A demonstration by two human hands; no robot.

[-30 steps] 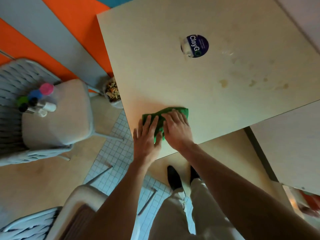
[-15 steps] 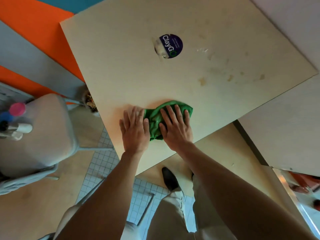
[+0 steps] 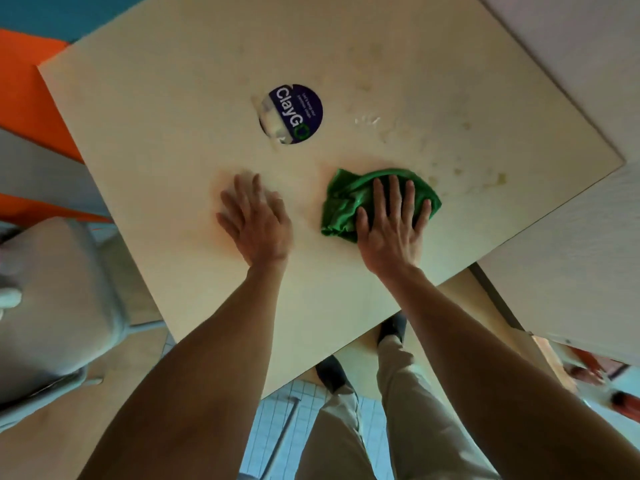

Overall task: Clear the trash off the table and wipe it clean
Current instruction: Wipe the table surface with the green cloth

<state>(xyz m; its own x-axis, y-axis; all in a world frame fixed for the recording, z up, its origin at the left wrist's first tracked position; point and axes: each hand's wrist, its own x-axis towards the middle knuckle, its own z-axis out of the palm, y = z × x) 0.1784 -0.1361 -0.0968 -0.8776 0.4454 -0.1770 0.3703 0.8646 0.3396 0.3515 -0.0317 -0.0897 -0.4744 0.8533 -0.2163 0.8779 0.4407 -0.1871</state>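
A crumpled green cloth [image 3: 343,206] lies on the pale wooden table [image 3: 173,140], right of centre. My right hand [image 3: 391,226] presses flat on the cloth with straight, spread fingers. My left hand [image 3: 256,220] rests flat on the bare tabletop to the left of the cloth, apart from it. Brownish stains [image 3: 498,178] and wet smears [image 3: 367,121] mark the table to the right and beyond the cloth. A round dark sticker [image 3: 298,114], partly peeled, sits near the table's middle.
A grey cushioned chair [image 3: 59,299] stands at the table's left side. A second pale table [image 3: 581,268] adjoins on the right. My legs and dark shoes [image 3: 391,325] show below the near table edge.
My right hand has slid the cloth to the right and further onto the table. My left hand has come off the cloth and now lies on bare tabletop. The view shifted right.
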